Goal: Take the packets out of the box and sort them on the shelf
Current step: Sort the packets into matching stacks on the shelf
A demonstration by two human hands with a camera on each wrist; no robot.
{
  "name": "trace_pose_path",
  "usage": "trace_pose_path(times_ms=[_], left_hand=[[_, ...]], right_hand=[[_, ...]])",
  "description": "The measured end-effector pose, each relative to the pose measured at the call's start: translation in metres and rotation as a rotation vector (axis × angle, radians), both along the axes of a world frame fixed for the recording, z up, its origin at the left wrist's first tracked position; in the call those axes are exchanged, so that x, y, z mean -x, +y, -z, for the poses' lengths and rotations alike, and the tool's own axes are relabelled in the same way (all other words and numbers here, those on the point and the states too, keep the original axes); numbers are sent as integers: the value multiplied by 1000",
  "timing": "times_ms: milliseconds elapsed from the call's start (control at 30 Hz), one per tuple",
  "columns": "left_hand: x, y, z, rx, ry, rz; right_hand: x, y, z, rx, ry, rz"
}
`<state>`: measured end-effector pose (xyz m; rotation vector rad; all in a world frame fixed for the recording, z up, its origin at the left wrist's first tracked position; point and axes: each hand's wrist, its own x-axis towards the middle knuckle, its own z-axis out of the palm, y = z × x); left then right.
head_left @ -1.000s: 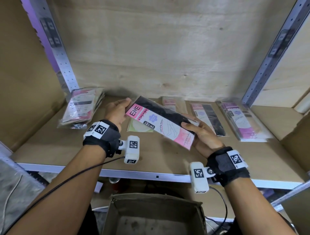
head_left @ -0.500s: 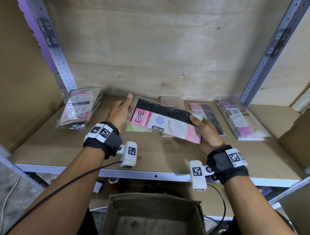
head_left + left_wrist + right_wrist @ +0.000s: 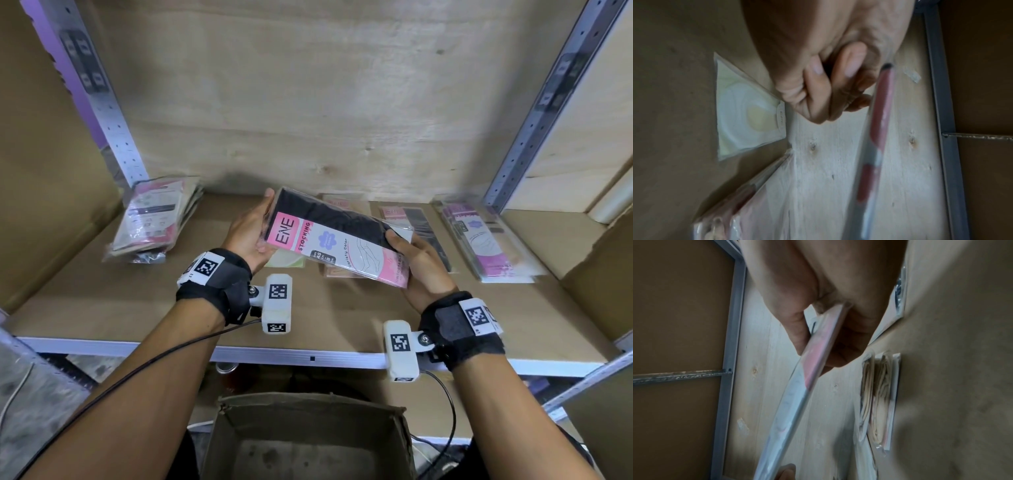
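A flat stocking packet (image 3: 339, 240) with a pink, white and black label hangs tilted over the middle of the wooden shelf (image 3: 137, 308). My left hand (image 3: 265, 226) holds its left end, fingers along the far corner and thumb at the near edge. My right hand (image 3: 404, 253) pinches the right end, thumb on top. In the right wrist view the packet (image 3: 797, 394) runs edge-on between the thumb and fingers of that hand (image 3: 818, 331). In the left wrist view two fingers of my left hand (image 3: 828, 91) curl into the palm beside the packet's edge (image 3: 877, 129). The open cardboard box (image 3: 308, 435) stands below the shelf.
On the shelf lie a leaning stack of packets (image 3: 154, 219) at the left, a pale green packet (image 3: 287, 263) and a beige one (image 3: 342, 270) under my hands, a black one (image 3: 421, 233), and a pink-purple stack (image 3: 486, 246) at the right. Metal uprights (image 3: 113, 120) frame the bay.
Both hands have carried the packet deeper over the shelf and turned it more level. Both hands have kept their hold on it.
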<state>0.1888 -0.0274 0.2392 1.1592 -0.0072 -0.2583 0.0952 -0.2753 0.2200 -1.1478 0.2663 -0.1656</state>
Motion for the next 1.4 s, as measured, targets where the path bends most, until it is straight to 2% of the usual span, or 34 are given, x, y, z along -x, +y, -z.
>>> trace_pose_path(times_ms=[167,267,333,400,533,633,700,833,933,1067,1200,1400], left_hand=[[-2,-7,6,-74,5,-64],[-7,-12,5,30,75,-86],[-7,-16,3,74,86,-14],[-6,-21,4,27,61,94],[7,-42,5,-185,-55,280],[18,-58,8,-244,-117,340],[23,-66,10,-241,-140,312],[29,-79,13,-270,-191,148],[31,-89,14,-343,-221,160],[34,-101,11,-402,-264,183],[31,-121,3,-503,-314,193],[11,-170,-5,-694,-332,246]], right_hand=[[-1,-6,-1,-47,29,17],[-1,-14,-2,-140,69,35],[0,-19,-2,-249,67,49],[1,-22,-1,-312,43,56],[0,-24,2,-263,-36,34],[2,-23,8,-187,-79,7],[3,-22,12,-142,-98,-3],[7,-25,15,-157,-143,-7],[9,-29,16,-165,-151,-14],[10,-36,16,-29,-105,10],[5,-61,10,323,-3,98],[0,-104,6,543,108,156]])
